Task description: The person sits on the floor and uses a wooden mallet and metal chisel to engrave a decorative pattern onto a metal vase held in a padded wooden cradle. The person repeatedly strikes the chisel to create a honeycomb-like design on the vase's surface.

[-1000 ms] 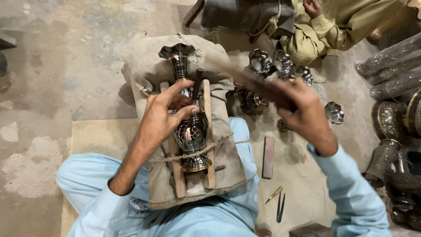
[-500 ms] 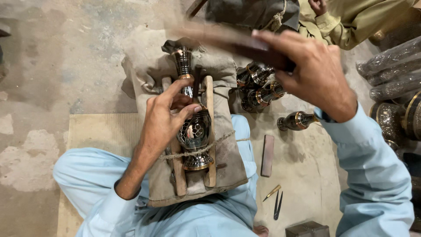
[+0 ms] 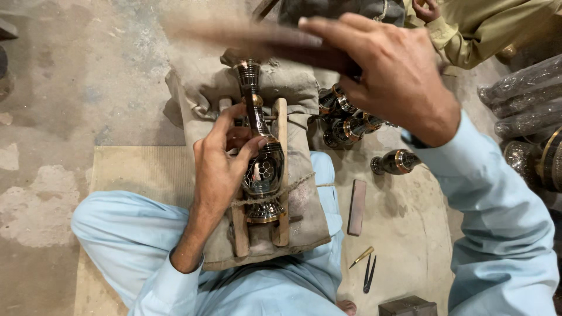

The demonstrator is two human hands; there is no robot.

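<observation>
From the left: my left hand (image 3: 225, 161) sits against the dark engraved metal vase (image 3: 262, 158), fingers curled and thumb pinched toward them near its neck; whether a small tool is between them I cannot tell. The vase lies on its side between two wooden slats (image 3: 281, 169), tied down with twine over a cloth-covered pad (image 3: 304, 193) across my lap. To do this well, I would keep that hand pressed firm so the vase cannot roll.

My right hand (image 3: 398, 76) is raised above, fingers wrapped tight around a blurred wooden stick (image 3: 234, 32). A short, square stroke seems safest.

Further right, finished vases (image 3: 345, 120) lie on the floor, with a flat stone bar (image 3: 356, 208) and small pointed tools (image 3: 366, 266) near my knee.
</observation>
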